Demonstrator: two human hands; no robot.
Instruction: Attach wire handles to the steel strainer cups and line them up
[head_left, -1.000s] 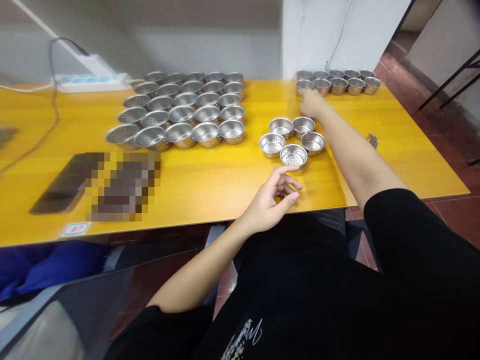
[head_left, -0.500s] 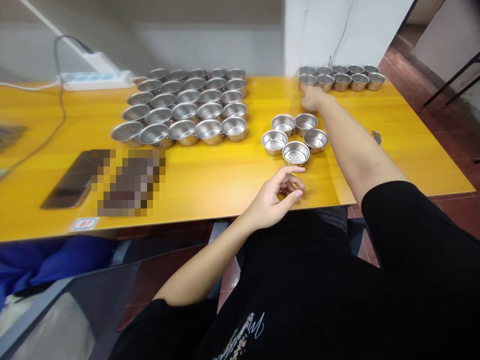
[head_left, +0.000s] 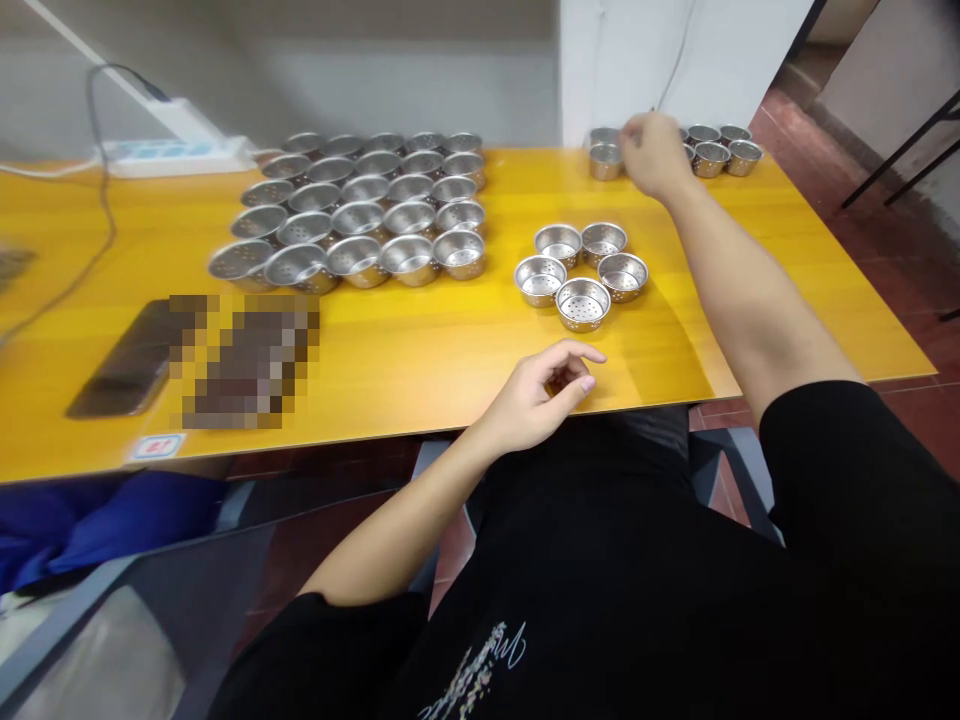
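Note:
My right hand (head_left: pixel 657 155) is at the far right of the table, over the back group of small perforated metal cups (head_left: pixel 711 159). It covers some of them, and its fingertips are blurred and partly hidden, so whether it grips a cup cannot be made out. A perforated cup (head_left: pixel 605 161) stands just left of its fingers. My left hand (head_left: pixel 544 392) hovers by the front edge, fingers loosely bent, thumb apart from the index finger, holding nothing. Beyond it, several perforated cups (head_left: pixel 583 304) form a ring, mouths up.
Rows of similar metal cups (head_left: pixel 409 257) fill the table's left middle. A dark phone (head_left: pixel 124 365) and a pixelated item (head_left: pixel 251 365) lie at the front left. Behind them are a white power strip (head_left: pixel 176 157) and a dark cable (head_left: pixel 112 200). A wall borders the back.
My right hand has moved right along the back group, from its left end to over its middle cups. My left hand stays nearly in place. The view has shifted slightly.

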